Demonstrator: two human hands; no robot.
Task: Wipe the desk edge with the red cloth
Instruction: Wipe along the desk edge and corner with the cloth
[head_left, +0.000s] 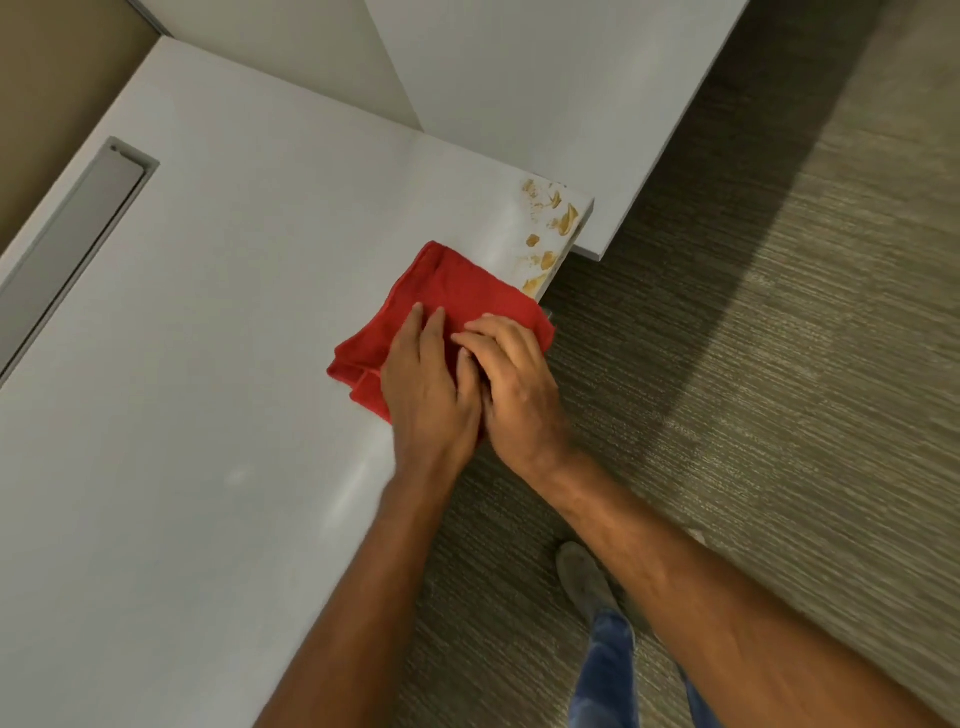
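A folded red cloth (447, 296) lies on the white desk (208, 338), right at its right-hand edge. My left hand (428, 389) presses flat on the cloth with fingers spread forward. My right hand (514, 379) rests beside it, fingers bent over the cloth and overlapping the left hand. Just beyond the cloth, yellow-brown smears (550, 228) cover the desk's far right corner along the edge. The cloth's near part is hidden under both hands.
A long recessed cable slot (67, 244) runs along the desk's left side. Another white desk panel (545, 93) adjoins at the back. Grey carpet (753, 364) lies to the right, with my shoe (582, 577) and jeans leg below.
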